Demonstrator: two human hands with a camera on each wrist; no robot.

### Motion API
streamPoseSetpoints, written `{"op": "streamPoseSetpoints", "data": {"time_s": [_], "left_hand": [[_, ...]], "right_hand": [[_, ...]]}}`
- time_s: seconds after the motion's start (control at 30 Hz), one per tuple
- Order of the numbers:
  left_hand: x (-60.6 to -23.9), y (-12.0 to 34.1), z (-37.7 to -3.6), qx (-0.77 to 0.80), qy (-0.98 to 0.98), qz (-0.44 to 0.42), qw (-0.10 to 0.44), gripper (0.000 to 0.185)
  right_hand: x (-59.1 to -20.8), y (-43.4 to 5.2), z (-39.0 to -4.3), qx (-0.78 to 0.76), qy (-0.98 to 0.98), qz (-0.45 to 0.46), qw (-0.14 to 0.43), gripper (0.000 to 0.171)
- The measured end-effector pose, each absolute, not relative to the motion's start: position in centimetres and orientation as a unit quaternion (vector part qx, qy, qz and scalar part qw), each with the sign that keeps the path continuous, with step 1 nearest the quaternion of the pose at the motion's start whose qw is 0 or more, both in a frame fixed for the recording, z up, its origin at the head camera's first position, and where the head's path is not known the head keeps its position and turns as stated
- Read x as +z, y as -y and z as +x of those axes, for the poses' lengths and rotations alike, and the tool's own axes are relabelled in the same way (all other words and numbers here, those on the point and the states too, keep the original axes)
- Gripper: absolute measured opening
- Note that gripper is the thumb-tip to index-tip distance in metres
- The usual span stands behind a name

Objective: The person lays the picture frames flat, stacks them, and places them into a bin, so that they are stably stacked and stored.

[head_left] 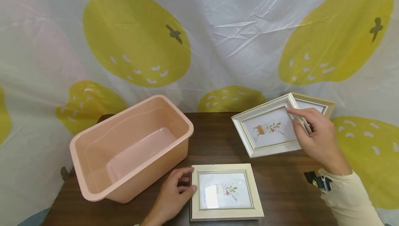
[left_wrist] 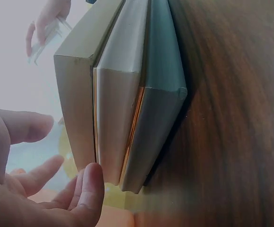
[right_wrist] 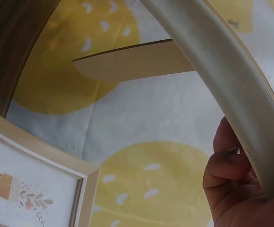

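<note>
My right hand [head_left: 322,141] grips a white picture frame [head_left: 271,146] by its right edge, thumb and fingers on either side. The frame is raised and tilted; in the right wrist view its back stand [right_wrist: 137,61] sticks out. A beige picture frame [head_left: 329,107] lies partly hidden behind it. My left hand [head_left: 171,196] rests by the left edge of a cream picture frame [head_left: 229,215], fingertips right at the border. The left wrist view shows this frame on top of a stack, over a white frame [left_wrist: 115,104] and a blue-green one [left_wrist: 160,94].
A pink plastic bin [head_left: 134,184] with nothing in it stands on the left of the dark wooden table [head_left: 212,132]. Behind the table hangs a white curtain [head_left: 224,45] printed with yellow fruit.
</note>
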State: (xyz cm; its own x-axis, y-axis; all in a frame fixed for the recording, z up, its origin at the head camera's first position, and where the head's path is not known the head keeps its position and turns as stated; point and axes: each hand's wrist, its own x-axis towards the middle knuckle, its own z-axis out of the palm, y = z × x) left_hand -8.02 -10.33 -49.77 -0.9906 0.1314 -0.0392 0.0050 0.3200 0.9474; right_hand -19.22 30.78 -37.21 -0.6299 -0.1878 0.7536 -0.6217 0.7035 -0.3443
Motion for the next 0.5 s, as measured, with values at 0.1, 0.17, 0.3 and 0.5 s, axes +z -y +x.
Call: {"op": "streamPoseSetpoints", "data": {"time_s": [0.1, 0.17, 0.3, 0.5], "left_hand": [[-49.5, 10.3, -8.1, 0.58, -0.813, 0.035, 0.038, 0.042], [-49.3, 10.2, -8.0, 0.58, -0.813, 0.033, 0.028, 0.04], [-48.6, 10.0, -7.9, 0.587, -0.808, 0.052, 0.014, 0.037], [-47.0, 9.2, -8.4, 0.611, -0.786, 0.093, -0.006, 0.037]], "right_hand": [[-36.9, -30.4, -18.4, 0.31, 0.848, 0.242, 0.356, 0.04], [-36.9, -30.1, -17.8, 0.312, 0.848, 0.247, 0.35, 0.041], [-37.2, -29.5, -16.7, 0.336, 0.837, 0.261, 0.345, 0.041], [-37.5, -28.6, -15.2, 0.404, 0.795, 0.289, 0.349, 0.038]]}}
